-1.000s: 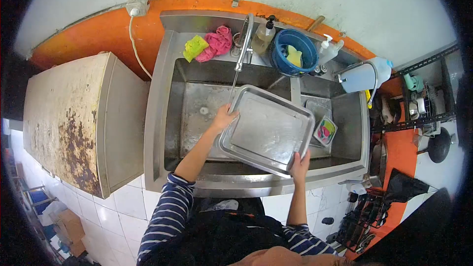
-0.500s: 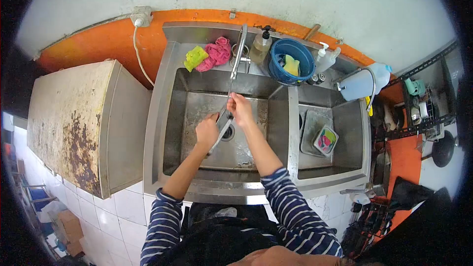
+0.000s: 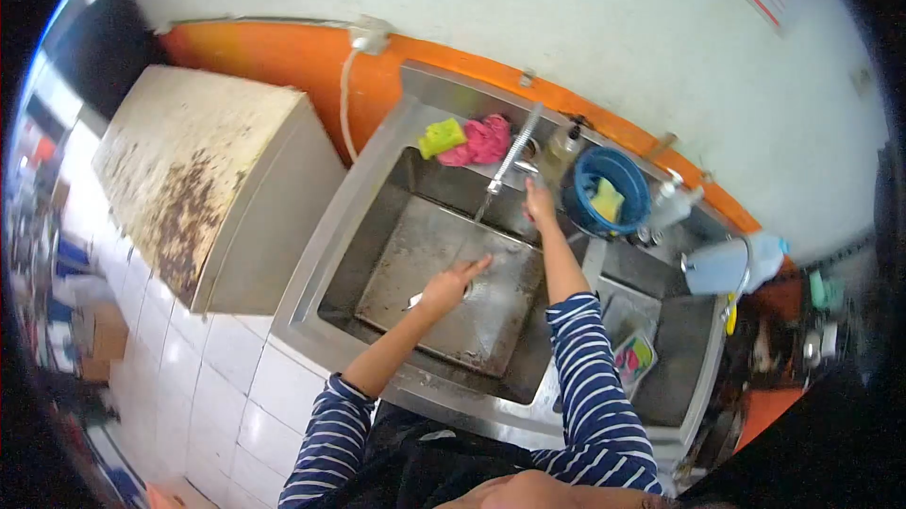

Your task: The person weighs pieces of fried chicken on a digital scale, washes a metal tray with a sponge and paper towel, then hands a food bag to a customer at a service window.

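Reaching with right hand (image 3: 539, 203) just right of the tap (image 3: 511, 152), fingers bunched, contact unclear; stretching left hand (image 3: 451, 290) over the sink (image 3: 406, 259), forefinger out, nearside of the tap; there too, by left palm, bright object (image 3: 414, 300), grip unclear.

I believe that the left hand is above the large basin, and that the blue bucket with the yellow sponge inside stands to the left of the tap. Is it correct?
Not quite: in the head view, the blue bucket with the yellow sponge stands to the right of the tap. The left hand is above the large basin.
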The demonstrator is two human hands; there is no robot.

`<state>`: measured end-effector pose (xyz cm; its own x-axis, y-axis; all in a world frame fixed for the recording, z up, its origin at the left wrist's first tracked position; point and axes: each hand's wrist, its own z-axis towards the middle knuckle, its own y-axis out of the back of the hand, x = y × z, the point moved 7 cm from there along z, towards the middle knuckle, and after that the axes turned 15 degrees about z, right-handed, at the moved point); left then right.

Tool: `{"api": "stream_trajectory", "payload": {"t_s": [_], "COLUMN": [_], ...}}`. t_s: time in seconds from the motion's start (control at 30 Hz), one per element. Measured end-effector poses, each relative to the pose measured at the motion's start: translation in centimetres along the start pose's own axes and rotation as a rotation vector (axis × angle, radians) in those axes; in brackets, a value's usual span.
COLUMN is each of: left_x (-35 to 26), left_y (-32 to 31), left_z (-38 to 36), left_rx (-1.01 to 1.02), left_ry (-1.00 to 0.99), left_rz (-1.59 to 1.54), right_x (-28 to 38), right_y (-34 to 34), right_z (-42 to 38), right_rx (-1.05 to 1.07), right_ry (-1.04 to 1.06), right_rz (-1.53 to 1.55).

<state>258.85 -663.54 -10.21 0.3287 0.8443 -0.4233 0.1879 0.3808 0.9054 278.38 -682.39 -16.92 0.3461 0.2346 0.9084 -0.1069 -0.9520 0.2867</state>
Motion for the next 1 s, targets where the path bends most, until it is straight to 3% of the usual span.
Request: {"api": "stream_trajectory", "payload": {"t_s": [0.13, 0.17, 0.2, 0.23, 0.27, 0.3, 0.33, 0.4, 0.47, 0.53, 0.6, 0.63, 0.67, 0.73, 0.8, 0.9, 0.97, 1.0], "left_x": [-0.6, -0.9, -1.2, -1.7, -2.3, -3.0, -2.6, -3.9, -4.0, -3.7, -1.3, -1.4, -1.8, -4.6, -2.8, -1.4, -0.8, 0.0], "left_y": [1.8, 2.5, 3.2, 3.8, 4.9, 5.7, 6.0, 6.6, 7.3, 7.3, 7.7, 7.9, 8.9, 10.8, 12.9, 17.0, 20.6, 21.6], "left_z": [-5.0, -6.3, -7.7, -9.0, -10.2, -11.6, -12.6, -12.9, -13.2, -13.6, -13.9, -14.2, -14.5, -17.3, -18.5, -22.2, -28.9, -31.9], "left_rx": [-0.129, -0.171, -0.171, -0.158, -0.229, -0.291, -0.301, -0.319, -0.315, -0.305, -0.389, -0.25, -0.275, -0.582, -0.71, -0.754, -1.066, -1.074], "left_ry": [-0.174, -0.223, -0.243, -0.26, -0.319, -0.396, -0.322, -0.442, -0.403, -0.384, -0.288, -0.266, -0.265, -0.555, -0.516, -0.414, -0.456, -0.445], "left_rz": [-0.087, -0.033, 0.05, 0.13, 0.131, 0.133, 0.159, 0.22, 0.256, 0.297, 0.223, 0.364, 0.385, 0.376, 0.158, 0.153, 0.13, 0.146], "right_x": [-4.4, -7.2, -3.6, 0.5, 0.8, 2.6, 4.6, 2.8, 3.2, 6.0, 4.5, 3.4, 1.4, 0.5, 2.1, 6.8, 9.2, 9.9], "right_y": [-3.3, -4.1, -3.8, -2.6, -3.0, -3.7, -3.9, -3.8, -3.5, -2.2, -0.8, 0.9, 2.1, 7.3, 6.1, 2.5, -0.8, -2.7], "right_z": [4.6, 9.0, 6.8, 4.9, 7.1, 5.2, 3.1, 5.0, 3.5, -4.3, -8.7, -10.0, -9.2, -14.1, -19.6, -28.7, -35.0, -38.4], "right_rx": [0.309, 0.536, 0.67, 0.585, 0.548, 0.567, 0.447, 0.364, 0.363, 0.409, 0.587, 0.495, 0.461, -0.033, -0.079, -0.249, -0.364, -0.416], "right_ry": [-0.459, -0.258, -0.265, -0.326, -0.211, -0.517, -0.519, -0.637, -0.192, 0.035, 0.019, 0.08, 0.447, 0.545, 0.618, 0.81, 0.913, 0.953], "right_rz": [0.701, 0.523, 0.492, 0.691, 0.739, 0.798, 0.937, 0.813, 0.553, 0.39, 0.184, 0.026, 0.12, 0.203, 0.221, 0.342, 0.434, 0.483]}}
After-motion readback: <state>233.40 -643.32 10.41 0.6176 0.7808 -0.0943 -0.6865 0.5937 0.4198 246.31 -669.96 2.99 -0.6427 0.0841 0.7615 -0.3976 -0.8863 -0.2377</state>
